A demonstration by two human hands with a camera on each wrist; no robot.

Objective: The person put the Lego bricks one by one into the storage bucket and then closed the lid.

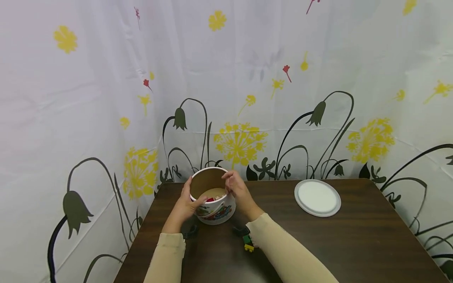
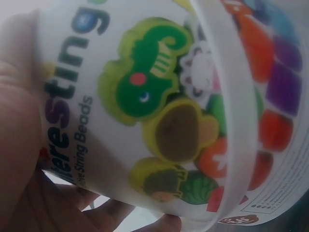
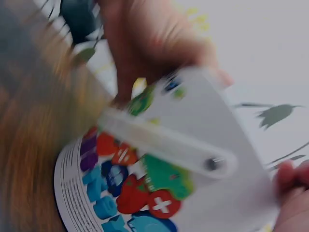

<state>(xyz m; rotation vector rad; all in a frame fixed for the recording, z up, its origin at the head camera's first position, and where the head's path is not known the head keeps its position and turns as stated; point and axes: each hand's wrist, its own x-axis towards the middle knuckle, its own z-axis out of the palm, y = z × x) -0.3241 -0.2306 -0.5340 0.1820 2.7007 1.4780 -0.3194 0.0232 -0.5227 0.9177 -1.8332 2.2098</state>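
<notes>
A white bucket of string beads point(image 1: 217, 212), printed with colourful pictures, is tilted so that its opening faces me. My left hand point(image 1: 185, 206) grips its left side, with the thumb over the near rim and the fingers spread along the wall in the left wrist view. At the right rim, my right hand point(image 1: 238, 190) has bent fingers right at the edge; I cannot tell whether they pinch it. Inside, a few small pieces point(image 1: 214, 198), red and pale, lie low against the near wall. The white handle point(image 3: 164, 145) lies across the printed side.
A round white lid point(image 1: 317, 197) lies on the brown table point(image 1: 354, 236) at the back right. Close to my right sleeve is a small green and yellow toy piece point(image 1: 248, 243). A flower-printed curtain point(image 1: 247, 78) hangs behind the table.
</notes>
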